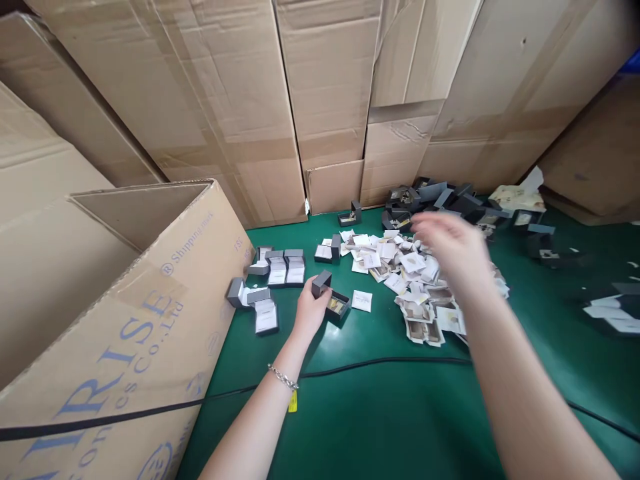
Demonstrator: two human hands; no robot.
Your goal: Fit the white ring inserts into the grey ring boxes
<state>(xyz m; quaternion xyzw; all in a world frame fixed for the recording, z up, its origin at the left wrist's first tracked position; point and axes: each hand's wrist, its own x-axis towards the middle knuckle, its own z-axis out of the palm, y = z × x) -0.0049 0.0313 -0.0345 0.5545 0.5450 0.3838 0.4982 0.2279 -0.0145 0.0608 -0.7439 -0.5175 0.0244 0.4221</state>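
My left hand (311,308) grips a small dark jewellery box (339,308) with its lid up; something gold-coloured shows inside. Just right of that box, a white square packet (362,301) lies on the green table. My right hand (447,243) is raised over the far part of a heap of white packets (387,253), near several dark open boxes (400,220). Motion blurs its fingers, so I cannot make out whether they hold anything. To the left of my left hand stand several open boxes (286,268) with white inserts.
A large cardboard carton (200,267) stands open on the left. More cartons (240,113) form a wall behind the table. A black cable (380,361) crosses the green surface (380,420). At the far right lie other dark boxes (617,307), partly blurred.
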